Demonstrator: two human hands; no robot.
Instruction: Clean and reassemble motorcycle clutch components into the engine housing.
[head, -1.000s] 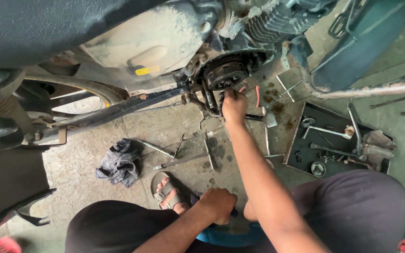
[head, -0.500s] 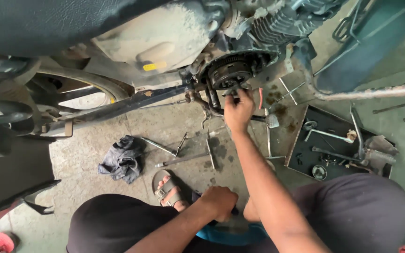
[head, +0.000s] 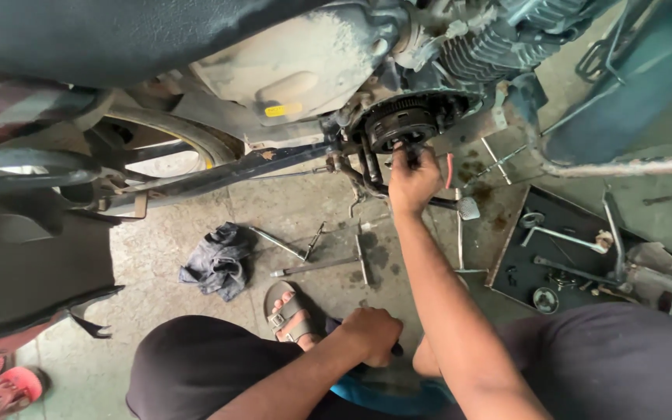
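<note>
I squat beside a motorcycle whose round dark clutch assembly (head: 404,124) is exposed on the engine side. My right hand (head: 412,180) reaches up to it, its fingertips pinched on a small dark part at the lower edge of the clutch. By my knee, my left hand (head: 371,334) is a closed fist around a short dark tool (head: 396,350) whose ends stick out on both sides. It rests over a blue stool (head: 386,397). My sandalled foot (head: 288,311) is just left of that hand.
A dark rag (head: 218,260) and several long wrenches (head: 316,264) lie on the concrete floor. A black tray (head: 565,257) with tools and small parts sits at the right. The rear wheel (head: 157,144) and frame fill the left, and a metal stand bar (head: 624,165) crosses at the right.
My right hand has risen from just below the clutch to its lower edge, with the fingers now pinched on a part. The left hand stays put by my knee.
</note>
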